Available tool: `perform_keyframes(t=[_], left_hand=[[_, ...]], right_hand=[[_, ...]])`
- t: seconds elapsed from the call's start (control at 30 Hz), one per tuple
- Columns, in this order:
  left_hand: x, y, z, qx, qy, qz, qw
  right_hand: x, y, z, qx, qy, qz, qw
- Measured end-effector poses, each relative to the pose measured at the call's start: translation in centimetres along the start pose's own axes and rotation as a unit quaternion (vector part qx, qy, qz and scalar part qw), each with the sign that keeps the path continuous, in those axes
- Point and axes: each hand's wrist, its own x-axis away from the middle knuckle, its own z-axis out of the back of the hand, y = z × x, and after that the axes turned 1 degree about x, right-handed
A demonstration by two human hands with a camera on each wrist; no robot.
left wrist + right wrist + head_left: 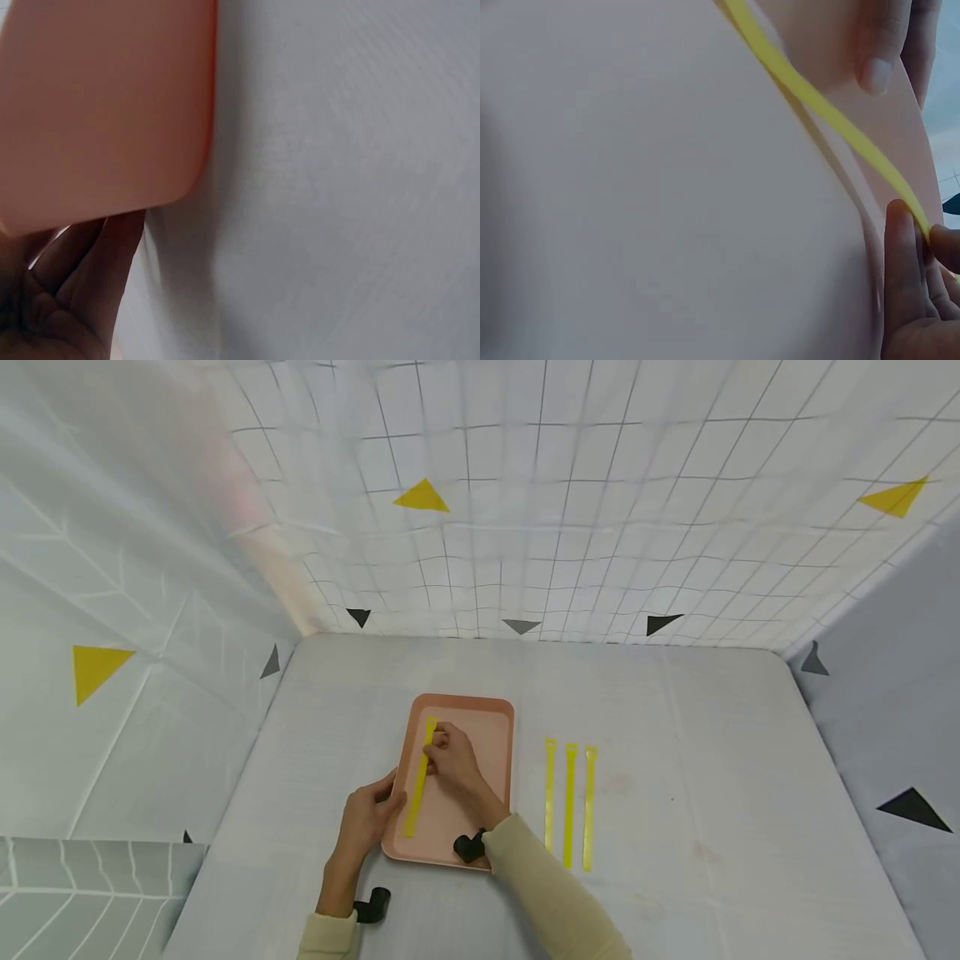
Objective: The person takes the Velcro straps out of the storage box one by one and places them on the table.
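A pink rectangular tray lies left of centre in the head view. My left hand grips its left rim, thumb over the edge; the left wrist view shows fingers against the tray's outer side. Over the tray's left part, my right hand pinches a flat yellow strap with a slotted head near its upper end. In the right wrist view, thumb and fingers hold the slightly bowed strap, with the left thumb beside it. Part of the strap is hidden behind the right fingers.
Three similar yellow straps lie side by side on the white table, right of the tray. The right sleeve passes close to their lower ends. A gridded white curtain hangs behind the table's far edge.
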Motion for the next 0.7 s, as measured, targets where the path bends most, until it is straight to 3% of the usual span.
perform_keyframes(t=[0.43,0.7], left_hand=[[-0.11,0.03,-0.2,-0.004,0.002,0.009,1.0],[-0.01,-0.07,-0.26,-0.006,0.002,0.015,0.9999]], right_hand=[[0.38,-0.31,0.17,0.023,0.04,0.011,0.9989],[0.68,-0.57,0.44,-0.031,0.028,-0.015,0.999]])
